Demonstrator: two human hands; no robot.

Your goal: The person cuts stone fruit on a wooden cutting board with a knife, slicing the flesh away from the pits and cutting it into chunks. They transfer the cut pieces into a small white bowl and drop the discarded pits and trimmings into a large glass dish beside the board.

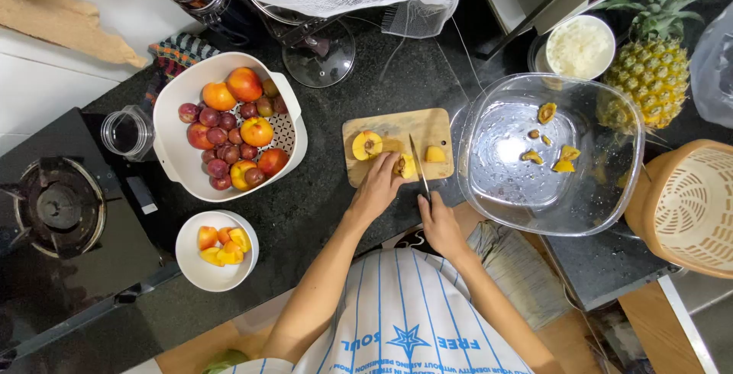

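Observation:
On a small wooden cutting board (427, 127) lie a halved peach (366, 145) with its pit showing, a small cut chunk (435, 154) and a peach piece (405, 166). My left hand (377, 188) holds that peach piece down on the board. My right hand (440, 221) grips the handle of a knife (418, 163), whose blade rests against the piece.
A white colander bowl (172, 133) of peaches and plums stands at the left, a small white bowl (192, 267) of cut peach below it. A clear square container (603, 191) with peach scraps sits at the right, beside a pineapple (650, 69), a bowl of rice (580, 46) and an orange basket (691, 206). A stove burner (57, 206) is at far left.

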